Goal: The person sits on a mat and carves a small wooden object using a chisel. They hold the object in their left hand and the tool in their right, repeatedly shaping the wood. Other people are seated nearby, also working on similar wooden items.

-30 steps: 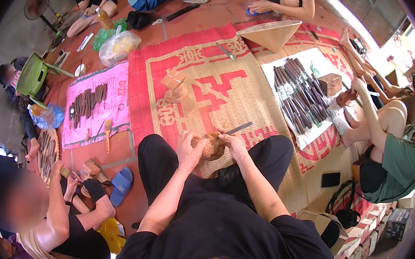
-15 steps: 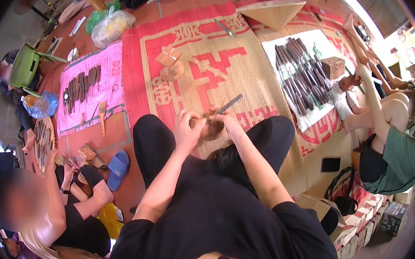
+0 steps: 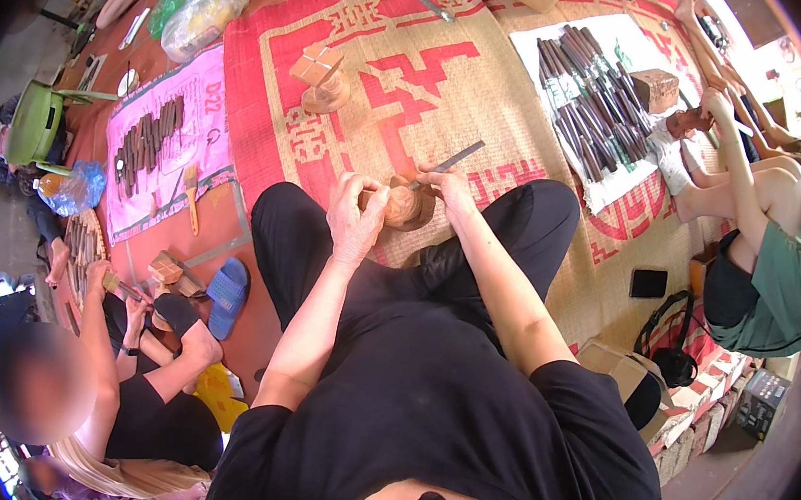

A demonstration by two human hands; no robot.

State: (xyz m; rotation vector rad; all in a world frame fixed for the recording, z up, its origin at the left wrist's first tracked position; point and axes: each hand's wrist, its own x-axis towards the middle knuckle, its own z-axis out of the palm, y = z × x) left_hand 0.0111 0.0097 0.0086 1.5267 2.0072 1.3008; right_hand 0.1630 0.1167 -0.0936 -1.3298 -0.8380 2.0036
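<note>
A round, brown carved wooden piece (image 3: 399, 208) sits between my hands, above the mat and between my bent knees. My left hand (image 3: 354, 215) grips its left side, with the fingers curled over the top. In my right hand (image 3: 448, 195) is a slim carving chisel (image 3: 458, 156), whose dark flat length sticks out up and to the right. The chisel's other end meets the piece near its upper right edge, where my fingers partly hide it. Farther off on the mat stands another wooden piece, a block with a square top (image 3: 318, 66) above a rounded base.
The red-and-tan woven mat (image 3: 267, 131) lies under me. Several dark-handled chisels (image 3: 593, 105) rest on a white cloth at right; more tools (image 3: 151, 134) lie on a pink sheet at left. Co-workers sit on both sides. Blue slippers (image 3: 226, 297) and a black phone (image 3: 648, 283) lie nearby.
The view has shifted slightly, so the mat's things sit higher in the picture. More of the carved piece's top shows between my hands, and the chisel lies at a lower slant.
</note>
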